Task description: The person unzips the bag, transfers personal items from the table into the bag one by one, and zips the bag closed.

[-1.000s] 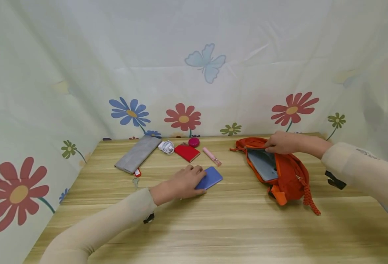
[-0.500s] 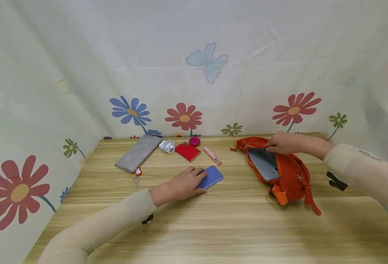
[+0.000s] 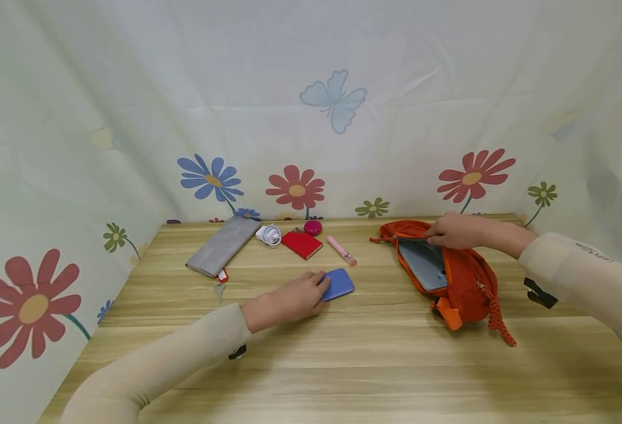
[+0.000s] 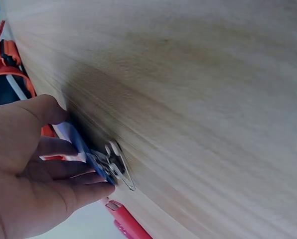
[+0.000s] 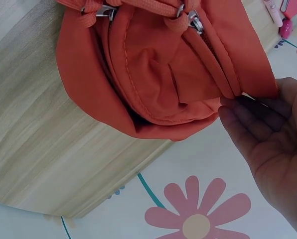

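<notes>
My left hand point(image 3: 318, 287) lies at the table's middle and grips the near end of a flat blue case point(image 3: 338, 283). In the left wrist view the thumb is above the blue case point(image 4: 81, 147) and the fingers point(image 4: 74, 191) curl under it, lifting one edge off the wood. An orange bag point(image 3: 466, 285) lies open at the right with a grey-blue flat thing point(image 3: 424, 265) inside. My right hand point(image 3: 433, 238) pinches the bag's far rim. The right wrist view shows its fingertips point(image 5: 238, 117) on the orange bag's point(image 5: 158, 74) fabric edge.
Along the back of the wooden table point(image 3: 342, 365) lie a grey pouch point(image 3: 222, 245), a white cable point(image 3: 269, 235), a red notebook point(image 3: 301, 244), a round pink thing point(image 3: 312, 227) and a pink tube point(image 3: 340, 251). Keys point(image 3: 219, 288) lie left of my hand. Floral curtains wall three sides.
The left hand has drawn the blue case slightly to the left and its fingers now wrap more of the near end. The right hand and bag have stayed put.
</notes>
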A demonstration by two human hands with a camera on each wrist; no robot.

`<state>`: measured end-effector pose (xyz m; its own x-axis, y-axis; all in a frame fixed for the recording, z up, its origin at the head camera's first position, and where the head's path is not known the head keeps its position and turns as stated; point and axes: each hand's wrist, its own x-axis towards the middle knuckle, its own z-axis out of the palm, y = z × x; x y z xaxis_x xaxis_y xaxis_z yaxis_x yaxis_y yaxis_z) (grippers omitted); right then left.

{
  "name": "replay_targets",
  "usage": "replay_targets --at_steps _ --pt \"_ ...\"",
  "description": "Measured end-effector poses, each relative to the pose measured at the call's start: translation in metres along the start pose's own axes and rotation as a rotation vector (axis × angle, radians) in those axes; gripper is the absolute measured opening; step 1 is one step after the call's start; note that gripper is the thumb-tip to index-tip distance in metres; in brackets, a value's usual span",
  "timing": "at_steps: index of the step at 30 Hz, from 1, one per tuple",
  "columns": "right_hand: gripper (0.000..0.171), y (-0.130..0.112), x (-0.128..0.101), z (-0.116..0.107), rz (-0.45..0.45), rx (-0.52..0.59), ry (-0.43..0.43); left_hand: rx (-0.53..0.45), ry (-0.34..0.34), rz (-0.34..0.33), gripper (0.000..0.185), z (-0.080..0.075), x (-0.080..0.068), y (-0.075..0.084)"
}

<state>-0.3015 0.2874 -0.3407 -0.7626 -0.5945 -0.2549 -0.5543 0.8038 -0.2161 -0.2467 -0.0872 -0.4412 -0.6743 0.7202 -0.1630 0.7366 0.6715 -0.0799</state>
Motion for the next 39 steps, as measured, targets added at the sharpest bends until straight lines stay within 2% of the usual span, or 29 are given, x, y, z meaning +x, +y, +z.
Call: replay_targets --at_steps 3,10,13,18,23,31,39 --pt "0.033 0.000 0.000 0.001 0.006 0.001 0.005 0.052 -0.001 0.019 0.055 0.000 -0.002 0.002" --pt "0.032 0.000 0.000 0.002 -0.006 0.001 0.012 0.140 -0.109 0.015 0.047 0.000 -0.007 0.006" --pt "0.032 0.000 -0.001 0.002 -0.009 0.004 0.015 0.152 -0.102 0.021 0.048 -0.001 -0.009 0.007" --pt "0.032 0.000 -0.002 0.001 -0.011 0.002 0.013 0.183 -0.028 0.066 0.049 -0.004 -0.011 0.007" --pt "0.032 -0.001 -0.002 0.000 -0.011 0.003 0.012 0.204 0.038 0.081 0.049 -0.003 -0.008 0.003" --pt "0.032 0.001 0.001 0.001 0.003 0.000 0.011 0.264 0.248 0.187 0.037 -0.003 -0.001 0.002" --pt "0.032 0.000 0.001 0.001 0.020 0.016 0.011 0.221 0.311 0.247 0.029 -0.011 0.017 0.014"
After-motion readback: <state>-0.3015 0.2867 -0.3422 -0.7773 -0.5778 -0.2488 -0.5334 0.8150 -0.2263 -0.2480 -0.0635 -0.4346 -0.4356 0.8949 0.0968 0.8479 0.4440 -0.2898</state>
